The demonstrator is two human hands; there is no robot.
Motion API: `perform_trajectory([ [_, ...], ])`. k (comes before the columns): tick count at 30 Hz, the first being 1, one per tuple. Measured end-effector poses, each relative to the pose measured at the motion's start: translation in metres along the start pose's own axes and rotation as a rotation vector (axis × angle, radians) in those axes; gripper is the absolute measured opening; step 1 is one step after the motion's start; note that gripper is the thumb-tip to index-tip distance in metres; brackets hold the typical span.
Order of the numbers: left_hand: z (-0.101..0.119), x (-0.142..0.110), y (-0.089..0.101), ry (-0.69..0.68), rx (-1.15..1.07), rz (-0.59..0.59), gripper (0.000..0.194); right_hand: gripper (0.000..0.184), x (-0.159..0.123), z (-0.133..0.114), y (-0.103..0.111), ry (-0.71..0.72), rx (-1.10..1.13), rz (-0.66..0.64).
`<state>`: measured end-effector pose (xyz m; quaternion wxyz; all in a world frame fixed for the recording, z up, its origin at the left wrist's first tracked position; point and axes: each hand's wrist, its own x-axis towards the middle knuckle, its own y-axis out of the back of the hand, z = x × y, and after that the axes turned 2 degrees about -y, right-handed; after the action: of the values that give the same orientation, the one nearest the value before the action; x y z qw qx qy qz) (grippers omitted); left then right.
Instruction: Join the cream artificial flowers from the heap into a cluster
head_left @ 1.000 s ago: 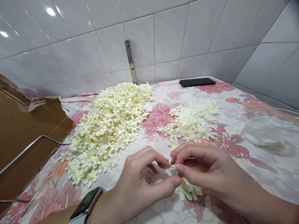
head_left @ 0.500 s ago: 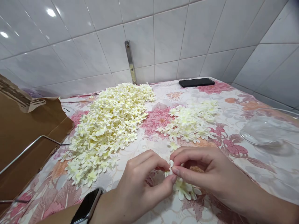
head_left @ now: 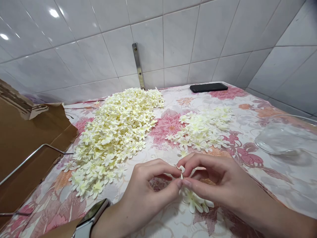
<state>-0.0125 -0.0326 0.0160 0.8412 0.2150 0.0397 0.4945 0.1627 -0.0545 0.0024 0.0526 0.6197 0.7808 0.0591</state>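
Observation:
Between my fingertips is a small white artificial flower (head_left: 182, 170), its petals pinched together and partly hidden. My left hand (head_left: 153, 186) grips it from the left with thumb and forefinger; a watch (head_left: 92, 215) is on that wrist. From the right, my right hand (head_left: 213, 178) pinches the same flower. Just below the fingertips a few white flowers (head_left: 194, 200) lie on the cloth, partly covered by my right hand. Another single flower (head_left: 182, 152) lies just beyond my fingers.
A large heap of cream-white flowers (head_left: 116, 129) spreads across the left of the floral tablecloth (head_left: 138, 211). Further right lies a smaller flower pile (head_left: 203, 129). A black phone (head_left: 208, 87) rests near the tiled wall. Clear bowl (head_left: 279, 138) at right; torn cardboard box (head_left: 37, 142) at left.
The flower, earlier showing its open petals, is now turned and squeezed between both hands. My left thumb and forefinger have come closer to the right fingertips.

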Motion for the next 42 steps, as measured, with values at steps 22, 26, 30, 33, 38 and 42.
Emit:
perform_trajectory([
  [22,-0.0069,0.0002,-0.0004,-0.031,0.005,0.025,0.008,0.01,-0.0001,-0.0009,-0.0018,-0.038,0.019,0.029],
  [26,-0.0065,-0.0011,-0.0012,-0.08,0.047,0.034,0.007,0.01,-0.0008,-0.0003,-0.0022,-0.043,0.018,0.027],
  [30,-0.0074,-0.0026,-0.0027,-0.233,0.12,0.055,0.009,0.01,-0.0023,0.0011,-0.0019,-0.064,0.064,0.021],
  [33,-0.0078,-0.0034,-0.0034,-0.326,0.166,0.068,0.012,0.01,-0.0029,0.0017,-0.0016,-0.08,0.086,0.008],
  [38,-0.0064,-0.0036,-0.0031,-0.299,0.193,0.049,0.014,0.009,-0.0028,0.0024,-0.0026,-0.098,0.085,-0.018],
  [42,-0.0057,-0.0025,-0.0025,-0.313,0.198,0.037,0.009,0.009,-0.0027,0.0037,-0.003,-0.099,0.093,-0.027],
])
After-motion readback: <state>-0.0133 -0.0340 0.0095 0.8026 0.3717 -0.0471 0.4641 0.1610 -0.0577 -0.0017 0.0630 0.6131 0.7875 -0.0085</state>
